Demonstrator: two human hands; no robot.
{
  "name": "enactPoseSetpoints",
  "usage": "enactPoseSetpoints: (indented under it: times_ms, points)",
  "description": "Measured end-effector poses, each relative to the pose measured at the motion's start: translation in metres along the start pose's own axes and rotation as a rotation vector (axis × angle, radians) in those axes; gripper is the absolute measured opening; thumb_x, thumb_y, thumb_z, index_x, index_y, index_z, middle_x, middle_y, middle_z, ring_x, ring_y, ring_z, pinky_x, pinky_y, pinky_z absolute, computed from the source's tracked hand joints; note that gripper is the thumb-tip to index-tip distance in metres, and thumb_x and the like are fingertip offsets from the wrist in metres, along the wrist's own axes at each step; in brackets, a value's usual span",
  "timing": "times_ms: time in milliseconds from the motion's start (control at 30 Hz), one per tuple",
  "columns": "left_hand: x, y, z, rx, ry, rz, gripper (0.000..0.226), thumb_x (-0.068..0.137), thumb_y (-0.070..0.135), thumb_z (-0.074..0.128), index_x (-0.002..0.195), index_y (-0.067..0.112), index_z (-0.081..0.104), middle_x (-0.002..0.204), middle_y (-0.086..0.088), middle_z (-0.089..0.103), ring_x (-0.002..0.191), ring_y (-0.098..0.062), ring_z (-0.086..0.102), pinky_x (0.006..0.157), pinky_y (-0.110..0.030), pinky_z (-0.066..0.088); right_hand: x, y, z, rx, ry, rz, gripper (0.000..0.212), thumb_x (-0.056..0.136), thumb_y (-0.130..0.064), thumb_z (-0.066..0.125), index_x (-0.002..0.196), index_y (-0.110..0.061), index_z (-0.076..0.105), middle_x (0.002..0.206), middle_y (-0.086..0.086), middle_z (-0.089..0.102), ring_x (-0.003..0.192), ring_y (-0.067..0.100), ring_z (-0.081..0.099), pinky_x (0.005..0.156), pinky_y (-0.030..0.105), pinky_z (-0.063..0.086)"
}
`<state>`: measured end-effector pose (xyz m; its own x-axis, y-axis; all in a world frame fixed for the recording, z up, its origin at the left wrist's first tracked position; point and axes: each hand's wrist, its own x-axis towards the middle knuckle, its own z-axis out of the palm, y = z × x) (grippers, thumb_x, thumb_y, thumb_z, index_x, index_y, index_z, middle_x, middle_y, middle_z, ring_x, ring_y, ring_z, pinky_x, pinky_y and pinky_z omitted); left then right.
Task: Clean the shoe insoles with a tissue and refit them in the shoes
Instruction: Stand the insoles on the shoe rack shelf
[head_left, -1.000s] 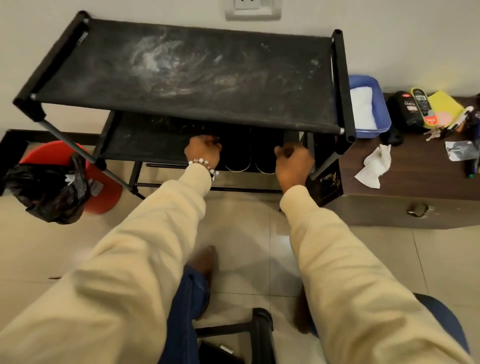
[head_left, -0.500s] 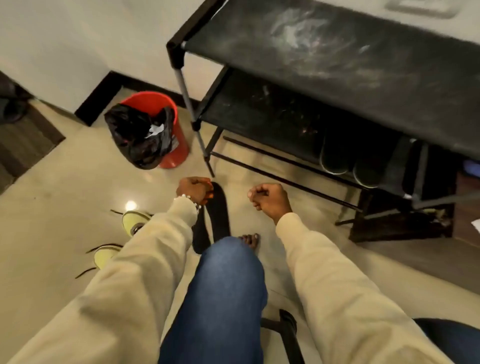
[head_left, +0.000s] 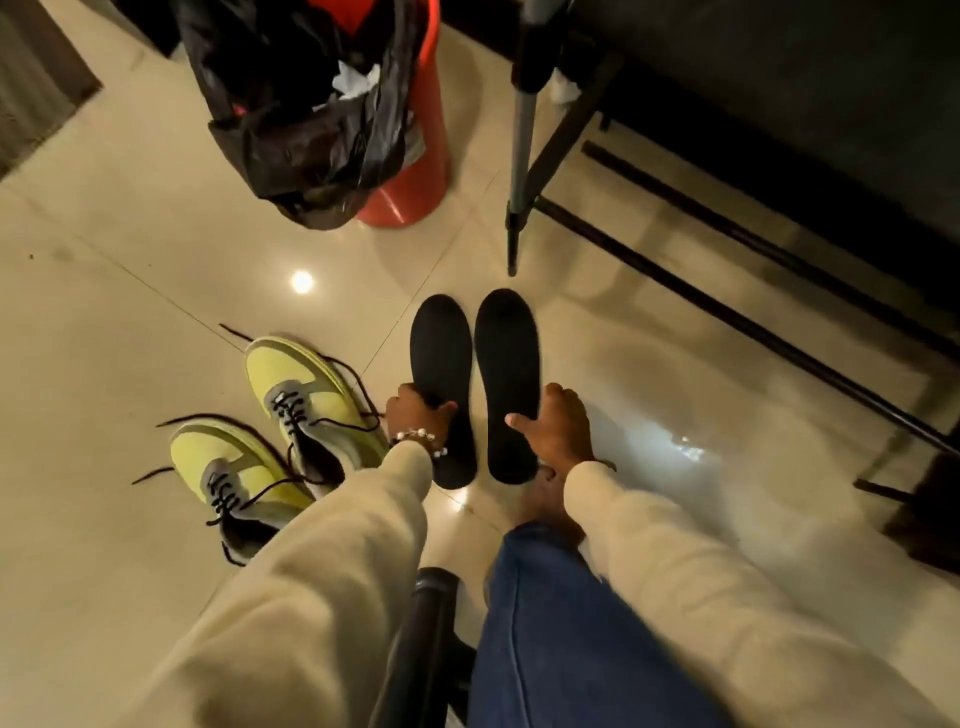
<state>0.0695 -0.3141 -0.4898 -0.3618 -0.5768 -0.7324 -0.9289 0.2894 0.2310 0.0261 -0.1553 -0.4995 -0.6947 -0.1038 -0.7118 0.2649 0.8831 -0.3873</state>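
Holding one black insole in each hand, left hand (head_left: 415, 413) on the left insole (head_left: 441, 364) and right hand (head_left: 556, 428) on the right insole (head_left: 509, 374), fingers closed round them on the floor (head_left: 130, 260) just beside the yellow shoes (head_left: 291, 410), the person seems ready to put them back in, and I see no tissue in either hand.

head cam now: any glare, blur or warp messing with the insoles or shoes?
Head view: ceiling light glares as a bright spot on the floor tiles, with a wider sheen to the right; both black insoles stay sharp-edged but featureless; yellow shoes readable; sleeves and the bin edges are soft; the shelf legs bow from the wide lens.
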Motion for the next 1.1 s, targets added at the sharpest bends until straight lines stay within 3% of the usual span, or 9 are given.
enactPoseSetpoints:
  times_ms: [267,400,500,667,767,867,933,1000,1100]
  points:
    - [0.032,0.002,0.041,0.117,0.162,-0.106,0.085,0.074,0.035,0.079,0.139,0.01,0.029,0.131,-0.02,0.041,0.121,-0.04,0.044,0.098,-0.047,0.04,0.02,-0.015,0.052,-0.269,0.153,0.076,0.105,0.081,-0.047,0.067,0.148,-0.001,0.002,0.148,0.022,0.023,0.13,0.037,0.034,0.097,0.047,0.041]
    - [0.034,-0.002,0.034,-0.038,0.147,-0.149,0.074,0.073,0.034,0.081,0.13,0.012,0.038,0.128,-0.017,0.043,0.116,-0.039,0.048,0.099,-0.048,0.045,0.025,-0.016,0.049,-0.048,0.159,0.147,0.083,0.078,-0.032,0.075,0.14,-0.006,0.026,0.139,0.019,0.035,0.124,0.036,0.041,0.096,0.051,0.043]
    - [0.034,-0.009,0.023,-0.168,0.083,-0.142,0.049,0.079,0.037,0.075,0.116,0.012,0.055,0.119,-0.015,0.055,0.099,-0.035,0.06,0.089,-0.043,0.053,0.029,-0.012,0.033,0.146,0.074,0.133,0.05,0.082,-0.026,0.072,0.122,-0.003,0.053,0.125,0.016,0.052,0.114,0.033,0.053,0.091,0.038,0.047]
    - [-0.006,-0.008,-0.02,-0.345,0.051,-0.116,0.024,0.089,0.028,0.066,0.076,0.012,0.054,0.095,-0.009,0.063,0.086,-0.026,0.061,0.081,-0.031,0.052,0.001,-0.019,-0.023,0.231,-0.098,0.057,0.028,0.084,-0.022,0.07,0.094,0.003,0.064,0.094,0.014,0.065,0.088,0.028,0.062,0.07,0.032,0.049]
    - [-0.043,-0.004,-0.052,-0.448,0.044,-0.092,0.03,0.089,0.025,0.065,0.108,0.002,0.064,0.111,-0.011,0.065,0.101,-0.029,0.062,0.089,-0.034,0.051,-0.033,-0.033,-0.067,0.179,-0.101,-0.027,0.033,0.08,-0.022,0.073,0.078,0.008,0.061,0.073,0.013,0.058,0.07,0.023,0.054,0.062,0.034,0.044]
    - [-0.09,0.007,-0.085,-0.552,0.038,-0.041,0.032,0.09,0.019,0.064,0.116,0.001,0.063,0.107,-0.005,0.062,0.098,-0.026,0.058,0.094,-0.039,0.049,-0.071,-0.045,-0.111,0.238,-0.082,-0.073,0.029,0.076,-0.02,0.076,0.082,0.007,0.065,0.084,0.019,0.069,0.081,0.031,0.066,0.075,0.045,0.055]
    - [-0.123,0.017,-0.108,-0.639,0.072,0.027,0.011,0.09,0.016,0.063,0.094,0.007,0.067,0.094,-0.005,0.061,0.088,-0.024,0.056,0.085,-0.032,0.05,-0.102,-0.053,-0.141,0.297,-0.043,-0.086,0.026,0.077,-0.017,0.076,0.08,0.006,0.064,0.085,0.018,0.069,0.085,0.032,0.066,0.079,0.045,0.055]
    - [-0.159,0.03,-0.13,-0.69,0.112,0.132,0.02,0.09,0.015,0.062,0.07,0.013,0.059,0.077,-0.007,0.058,0.073,-0.023,0.051,0.068,-0.024,0.044,-0.139,-0.061,-0.172,0.364,0.005,-0.106,0.023,0.078,-0.016,0.074,0.078,0.004,0.063,0.08,0.013,0.066,0.079,0.026,0.062,0.075,0.041,0.054]
    - [-0.207,0.046,-0.157,-0.794,0.103,0.243,0.02,0.09,0.018,0.064,0.071,0.012,0.06,0.07,-0.005,0.054,0.066,-0.019,0.045,0.062,-0.028,0.04,-0.194,-0.065,-0.211,0.496,0.066,-0.139,0.021,0.083,-0.015,0.07,0.091,0.004,0.066,0.093,0.014,0.069,0.088,0.026,0.063,0.077,0.042,0.053]
